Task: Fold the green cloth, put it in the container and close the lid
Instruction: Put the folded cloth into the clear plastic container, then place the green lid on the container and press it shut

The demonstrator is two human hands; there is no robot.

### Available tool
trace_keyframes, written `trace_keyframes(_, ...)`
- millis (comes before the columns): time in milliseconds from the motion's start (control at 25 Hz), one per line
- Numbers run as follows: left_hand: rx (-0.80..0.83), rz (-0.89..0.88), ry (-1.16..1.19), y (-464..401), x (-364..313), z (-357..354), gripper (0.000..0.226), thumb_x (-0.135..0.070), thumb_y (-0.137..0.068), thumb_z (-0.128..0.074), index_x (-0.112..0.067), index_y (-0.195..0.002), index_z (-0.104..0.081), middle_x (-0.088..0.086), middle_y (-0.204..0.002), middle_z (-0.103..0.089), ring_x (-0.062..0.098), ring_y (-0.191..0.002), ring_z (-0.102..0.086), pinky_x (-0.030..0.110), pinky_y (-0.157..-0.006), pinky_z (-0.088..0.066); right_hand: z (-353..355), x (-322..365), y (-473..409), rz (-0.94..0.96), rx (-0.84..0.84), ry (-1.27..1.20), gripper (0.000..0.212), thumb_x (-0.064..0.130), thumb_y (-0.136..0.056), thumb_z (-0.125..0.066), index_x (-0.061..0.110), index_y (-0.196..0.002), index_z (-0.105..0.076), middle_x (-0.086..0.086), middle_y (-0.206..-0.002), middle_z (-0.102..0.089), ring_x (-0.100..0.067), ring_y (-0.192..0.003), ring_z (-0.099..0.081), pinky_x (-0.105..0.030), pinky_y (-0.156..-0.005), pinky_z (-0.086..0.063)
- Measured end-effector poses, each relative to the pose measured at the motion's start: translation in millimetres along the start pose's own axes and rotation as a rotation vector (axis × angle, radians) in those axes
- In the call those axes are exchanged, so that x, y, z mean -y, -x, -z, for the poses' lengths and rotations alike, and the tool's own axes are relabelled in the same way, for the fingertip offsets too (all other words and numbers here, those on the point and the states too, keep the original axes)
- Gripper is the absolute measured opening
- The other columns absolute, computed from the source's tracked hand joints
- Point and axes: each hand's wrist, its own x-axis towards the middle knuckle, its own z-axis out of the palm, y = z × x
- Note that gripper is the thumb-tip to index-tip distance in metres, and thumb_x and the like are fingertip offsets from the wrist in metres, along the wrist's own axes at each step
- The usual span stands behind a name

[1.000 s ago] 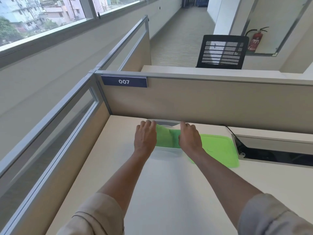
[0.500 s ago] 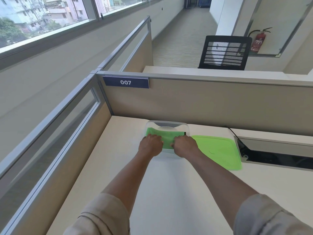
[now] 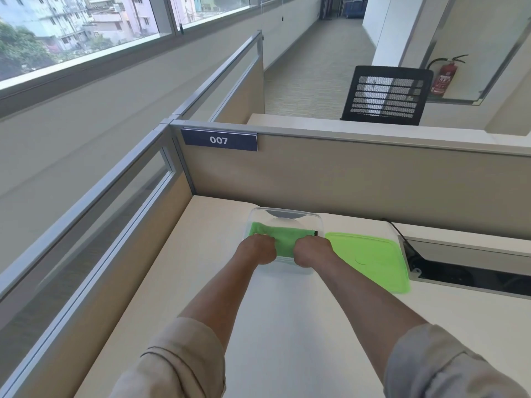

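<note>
A clear plastic container (image 3: 287, 213) stands on the desk near the back partition. The folded green cloth (image 3: 283, 238) lies inside it. My left hand (image 3: 256, 249) and my right hand (image 3: 311, 251) are side by side at the container's near side, fingers curled down onto the near part of the cloth. The fingertips are hidden behind the knuckles. The flat green lid (image 3: 370, 259) lies on the desk just right of the container, touching neither hand.
A recessed cable slot (image 3: 471, 275) with a black cable opens in the desk right of the lid. Beige partition walls (image 3: 359, 182) close the desk at the back and left. Bare white desk (image 3: 287, 326) spreads under my forearms.
My hands drew back from lying flat over the cloth to the container's near side and curled into fists. The cloth now shows spread inside the container.
</note>
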Motion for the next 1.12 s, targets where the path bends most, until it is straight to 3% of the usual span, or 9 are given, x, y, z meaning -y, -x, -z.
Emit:
trace_keyframes(240,-0.055,0.001,0.034,5,0,-6,0.050,-0.015,-0.095,-0.033,-0.017,-0.143,-0.046,0.014,-0.143,-0.051,0.034,-0.127,-0.050,0.042,-0.103,-0.044,-2,0,3,0.017,-0.022,0.017,0.035,0.013,-0.090,-0.044,0.012,-0.121,-0.061,-0.008,-0.128,-0.061,-0.027,-0.116,-0.059,-0.032,-0.081,-0.047)
trace_keyframes(400,-0.202,0.043,0.133,11,-2,-11,0.046,-0.016,-0.093,-0.035,-0.021,-0.133,-0.056,0.012,-0.128,-0.062,0.036,-0.113,-0.060,0.040,-0.092,-0.049,-6,-3,3,0.023,-0.089,-0.080,0.031,0.009,-0.088,-0.047,0.009,-0.114,-0.063,-0.010,-0.121,-0.064,-0.029,-0.109,-0.062,-0.031,-0.072,-0.043)
trace_keyframes(560,-0.394,0.011,0.166,19,-6,-10,0.036,-0.012,-0.090,-0.041,-0.015,-0.119,-0.063,0.009,-0.118,-0.066,0.034,-0.104,-0.063,0.038,-0.082,-0.049,-8,-7,10,0.052,-0.256,-0.225,0.023,0.011,-0.089,-0.049,0.007,-0.109,-0.060,-0.014,-0.114,-0.066,-0.034,-0.105,-0.063,-0.037,-0.076,-0.049)
trace_keyframes(680,-0.630,-0.113,0.121,28,-21,-3,0.027,-0.009,-0.090,-0.045,-0.010,-0.111,-0.061,0.007,-0.111,-0.066,0.030,-0.102,-0.060,0.039,-0.084,-0.046,-6,-18,20,0.090,-0.446,-0.343,0.018,0.018,-0.093,-0.049,0.009,-0.106,-0.057,-0.013,-0.110,-0.065,-0.036,-0.101,-0.061,-0.040,-0.078,-0.048)
trace_keyframes(800,-0.729,-0.257,0.080,38,-51,-3,0.030,-0.003,-0.085,-0.051,-0.010,-0.111,-0.063,0.006,-0.107,-0.068,0.031,-0.095,-0.059,0.039,-0.083,-0.047,-6,-43,32,0.101,-0.564,-0.371,0.018,0.018,-0.092,-0.048,0.010,-0.106,-0.057,-0.012,-0.110,-0.065,-0.036,-0.101,-0.060,-0.042,-0.080,-0.048)
trace_keyframes(920,-0.756,-0.396,0.035,45,-87,-11,0.029,-0.002,-0.080,-0.052,-0.012,-0.103,-0.065,0.005,-0.100,-0.067,0.029,-0.089,-0.056,0.038,-0.081,-0.045,-13,-78,49,0.043,-0.579,-0.355,0.023,0.014,-0.092,-0.048,0.008,-0.113,-0.055,-0.011,-0.122,-0.060,-0.035,-0.106,-0.058,-0.044,-0.084,-0.048)
trace_keyframes(1120,-0.690,-0.618,-0.105,47,-133,-33,0.023,0.002,-0.082,-0.052,-0.009,-0.095,-0.067,0.006,-0.094,-0.066,0.028,-0.092,-0.056,0.038,-0.080,-0.047,-34,-129,74,-0.102,-0.546,-0.335,0.035,0.011,-0.090,-0.053,0.007,-0.125,-0.049,-0.008,-0.154,-0.033,-0.036,-0.111,-0.056,-0.044,-0.083,-0.050)
